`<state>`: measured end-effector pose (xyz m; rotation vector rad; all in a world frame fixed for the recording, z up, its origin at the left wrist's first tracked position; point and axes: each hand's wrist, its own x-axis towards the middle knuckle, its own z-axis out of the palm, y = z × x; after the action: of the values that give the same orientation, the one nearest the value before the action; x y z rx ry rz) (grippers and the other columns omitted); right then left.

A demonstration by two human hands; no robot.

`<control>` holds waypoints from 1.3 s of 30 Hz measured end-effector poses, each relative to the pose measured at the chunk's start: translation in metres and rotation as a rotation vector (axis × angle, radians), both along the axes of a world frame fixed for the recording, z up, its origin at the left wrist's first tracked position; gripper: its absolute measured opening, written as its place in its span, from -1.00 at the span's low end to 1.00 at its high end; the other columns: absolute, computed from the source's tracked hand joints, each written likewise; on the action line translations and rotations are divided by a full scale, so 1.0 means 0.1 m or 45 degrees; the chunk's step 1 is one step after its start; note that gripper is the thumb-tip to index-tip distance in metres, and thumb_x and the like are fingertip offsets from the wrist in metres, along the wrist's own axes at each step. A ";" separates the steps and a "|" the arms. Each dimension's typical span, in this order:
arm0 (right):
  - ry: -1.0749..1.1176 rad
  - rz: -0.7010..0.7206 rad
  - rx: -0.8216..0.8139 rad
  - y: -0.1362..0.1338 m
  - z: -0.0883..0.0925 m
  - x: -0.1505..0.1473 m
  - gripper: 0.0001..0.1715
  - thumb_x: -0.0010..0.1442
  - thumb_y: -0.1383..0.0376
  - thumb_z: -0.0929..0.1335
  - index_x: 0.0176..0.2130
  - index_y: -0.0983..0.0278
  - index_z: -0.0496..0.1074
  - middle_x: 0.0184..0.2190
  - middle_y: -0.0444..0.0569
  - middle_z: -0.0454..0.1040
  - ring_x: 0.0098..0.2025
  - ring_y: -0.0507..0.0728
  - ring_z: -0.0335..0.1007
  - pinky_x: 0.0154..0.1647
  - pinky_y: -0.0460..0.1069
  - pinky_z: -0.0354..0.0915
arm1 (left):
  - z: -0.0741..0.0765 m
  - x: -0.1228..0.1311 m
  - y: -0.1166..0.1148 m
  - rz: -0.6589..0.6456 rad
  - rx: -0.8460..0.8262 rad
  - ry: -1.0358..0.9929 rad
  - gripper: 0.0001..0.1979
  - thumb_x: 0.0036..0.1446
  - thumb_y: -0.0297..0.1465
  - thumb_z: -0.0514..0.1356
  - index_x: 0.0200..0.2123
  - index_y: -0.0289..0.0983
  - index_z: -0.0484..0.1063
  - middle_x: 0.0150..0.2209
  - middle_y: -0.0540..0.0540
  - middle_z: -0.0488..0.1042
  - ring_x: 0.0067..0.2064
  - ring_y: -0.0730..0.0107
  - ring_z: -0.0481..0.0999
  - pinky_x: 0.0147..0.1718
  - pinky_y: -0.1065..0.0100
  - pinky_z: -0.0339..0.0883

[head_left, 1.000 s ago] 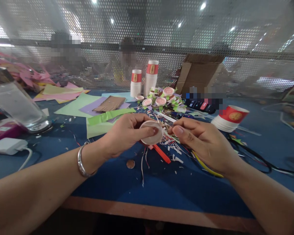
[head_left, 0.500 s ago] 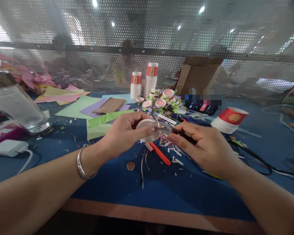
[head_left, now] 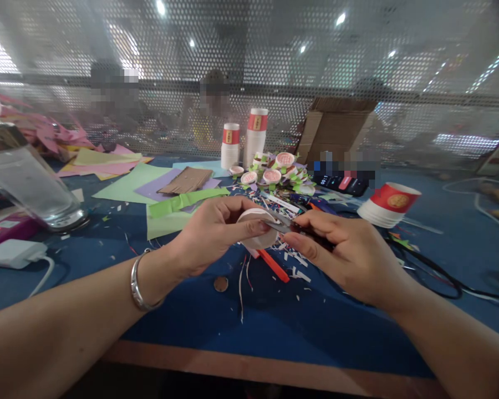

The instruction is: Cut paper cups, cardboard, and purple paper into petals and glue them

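Note:
In the middle of the head view, my left hand (head_left: 220, 230) pinches a small white paper cup piece (head_left: 258, 239), round and shallow, between thumb and fingers. My right hand (head_left: 345, 244) is closed around the handles of a pair of scissors (head_left: 280, 223). The scissor blades meet the rim of the cup piece beside my left thumb, and the handles are mostly hidden by my right fingers. Beneath the hands lie an orange-red stick-like tool (head_left: 274, 266) and scattered paper scraps (head_left: 299, 272).
Two stacks of paper cups (head_left: 256, 136) stand at the back beside decorated cup bottoms (head_left: 271, 176). A tilted cup stack (head_left: 388, 204) and a phone (head_left: 347, 183) are at right. Coloured paper (head_left: 120, 188), cardboard (head_left: 186, 181) and a glass bottle (head_left: 33, 177) occupy the left.
The cup piece and my left hand have shifted slightly right and down. The scissor blades, more spread before, now look closer together at the rim.

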<state>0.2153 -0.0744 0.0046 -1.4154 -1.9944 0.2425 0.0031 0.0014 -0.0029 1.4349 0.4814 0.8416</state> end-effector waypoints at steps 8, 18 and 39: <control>0.004 0.044 0.004 -0.06 0.03 -0.01 -0.56 0.38 -0.01 0.31 -0.25 0.29 0.51 -0.52 -0.14 0.41 -0.55 -0.01 0.18 -0.58 -0.09 0.12 | 0.01 -0.01 -0.07 0.013 0.033 -0.006 -0.86 0.13 -0.39 0.42 -0.32 -0.33 0.56 -0.40 0.02 0.55 -0.38 0.57 0.47 -0.37 0.53 0.31; 0.000 0.099 0.091 -0.05 0.03 -0.02 -0.65 0.40 0.07 0.33 -0.29 0.27 0.49 -0.54 -0.19 0.38 -0.56 -0.04 0.19 -0.56 -0.11 0.14 | 0.03 0.00 -0.09 -0.042 -0.096 -0.037 -0.87 0.12 -0.40 0.44 -0.33 -0.33 0.59 -0.39 -0.01 0.59 -0.37 0.57 0.50 -0.36 0.55 0.33; 0.048 0.129 0.035 -0.12 0.15 -0.01 -0.58 0.38 0.03 0.33 -0.39 0.25 0.44 -0.55 -0.14 0.38 -0.55 0.00 0.24 -0.57 -0.09 0.16 | 0.06 0.03 -0.15 -0.129 -0.407 -0.095 -0.83 -0.01 -0.46 0.49 -0.45 -0.33 0.55 -0.45 0.01 0.56 -0.43 0.52 0.52 -0.40 0.49 0.41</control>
<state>0.2141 -0.0866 0.0195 -1.2854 -2.0333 0.2836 0.0063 -0.0137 0.0036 1.1206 0.4597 0.6996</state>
